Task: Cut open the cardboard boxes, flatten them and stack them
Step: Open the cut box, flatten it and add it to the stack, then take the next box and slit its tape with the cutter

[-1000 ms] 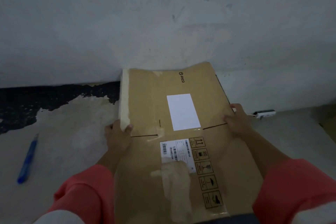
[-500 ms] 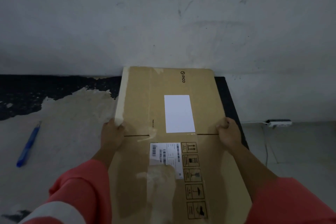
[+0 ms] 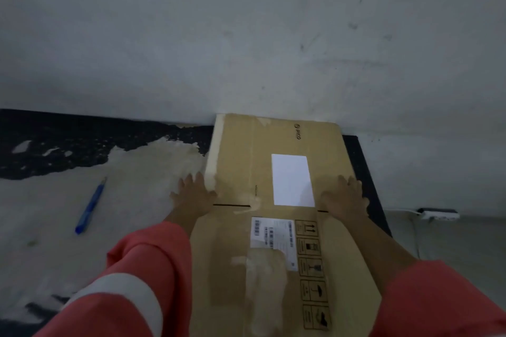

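Observation:
A flattened brown cardboard box lies on the floor, its far end against the wall. It carries a white label, a barcode sticker and a column of handling symbols. My left hand lies flat with fingers spread at the box's left edge. On the right edge, my right hand presses down with straight, spread fingers. A blue box cutter lies on the floor well to the left of the box, away from both hands.
A grey wall rises right behind the box. A black mat shows under the box's right side. A white power strip and cable lie at the wall on the right. Black patches mark the worn floor at the left.
Both hands gripped the box's side edges before; now their fingers are spread flat on it. The box has come down to lie on the floor against the wall.

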